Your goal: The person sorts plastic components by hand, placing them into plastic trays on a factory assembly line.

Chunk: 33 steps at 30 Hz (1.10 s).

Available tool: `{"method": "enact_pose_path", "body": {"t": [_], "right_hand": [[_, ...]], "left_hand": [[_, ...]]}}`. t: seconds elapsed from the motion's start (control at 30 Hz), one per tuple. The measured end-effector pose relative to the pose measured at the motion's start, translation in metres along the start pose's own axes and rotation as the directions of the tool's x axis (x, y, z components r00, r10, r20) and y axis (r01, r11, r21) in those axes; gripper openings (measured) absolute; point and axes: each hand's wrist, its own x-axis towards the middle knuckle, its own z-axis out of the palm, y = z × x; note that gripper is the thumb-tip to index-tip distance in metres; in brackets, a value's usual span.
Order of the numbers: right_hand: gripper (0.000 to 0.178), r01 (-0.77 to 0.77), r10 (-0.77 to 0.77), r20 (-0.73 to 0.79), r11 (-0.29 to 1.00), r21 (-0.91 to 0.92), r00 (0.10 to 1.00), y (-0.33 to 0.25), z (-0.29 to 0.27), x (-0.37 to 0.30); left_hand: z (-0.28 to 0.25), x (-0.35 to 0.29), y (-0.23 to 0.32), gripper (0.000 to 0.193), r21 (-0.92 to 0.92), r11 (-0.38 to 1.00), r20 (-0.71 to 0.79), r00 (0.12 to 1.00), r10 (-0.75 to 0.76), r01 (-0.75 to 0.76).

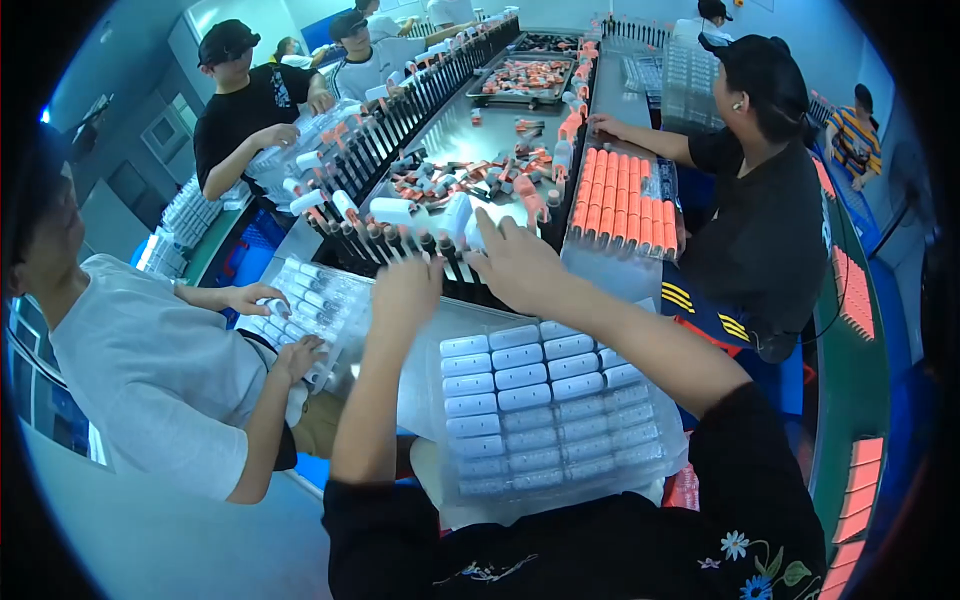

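Observation:
Beyond the tray on my lap, both my hands reach to a row of upright black pegs (394,240). My right hand (525,265) has its thumb and fingers around a white plastic casing (474,236), partly hidden by the fingers. Another white casing (455,214) stands tilted just left of it, and one more casing (391,211) lies farther left. My left hand (408,292) is closed and slightly blurred by the near pegs; what its fingers hold is hidden. Below my forearms rests a clear plastic tray (535,440), with white casings in its far and left pockets.
Loose orange, black and grey parts (470,178) lie on the metal table. An orange-filled tray (625,205) stands at right beside a seated person (760,200). At left, a person in white (150,370) handles casings in another tray (320,290). More people work farther back.

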Motion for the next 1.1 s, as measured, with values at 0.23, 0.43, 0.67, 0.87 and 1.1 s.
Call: {"method": "enact_pose_path", "body": {"t": [0.23, 0.43, 0.67, 0.87, 1.1], "right_hand": [[0.044, 0.002, -0.044, -0.361, 0.993, -0.116, 0.931, 0.096, -0.092, -0.004], [0.048, 0.629, -0.538, 0.341, 0.729, -0.272, 0.771, 0.102, -0.115, 0.07], [0.052, 0.693, -0.555, 0.543, 0.717, -0.072, 0.631, 0.059, -0.096, 0.106], [0.036, 0.302, -0.152, 0.655, 0.946, -0.121, 0.74, -0.017, -0.026, 0.135], [0.031, 0.277, -0.146, 0.348, 0.889, -0.365, 0.926, 0.019, 0.033, 0.054]], "left_hand": [[-0.019, -0.213, 0.024, 0.036, -0.569, 0.822, -0.03, 0.997, -0.067, 0.038], [0.021, -0.248, 0.037, 0.042, -0.477, 0.879, -0.069, 0.997, -0.033, -0.004], [0.033, -0.254, 0.037, 0.054, -0.527, 0.85, -0.116, 0.99, -0.08, 0.006], [0.029, -0.247, 0.039, 0.062, -0.328, 0.942, -0.109, 0.988, -0.108, 0.067], [0.019, -0.216, 0.037, 0.056, -0.299, 0.953, 0.084, 0.993, 0.082, -0.054]]}}
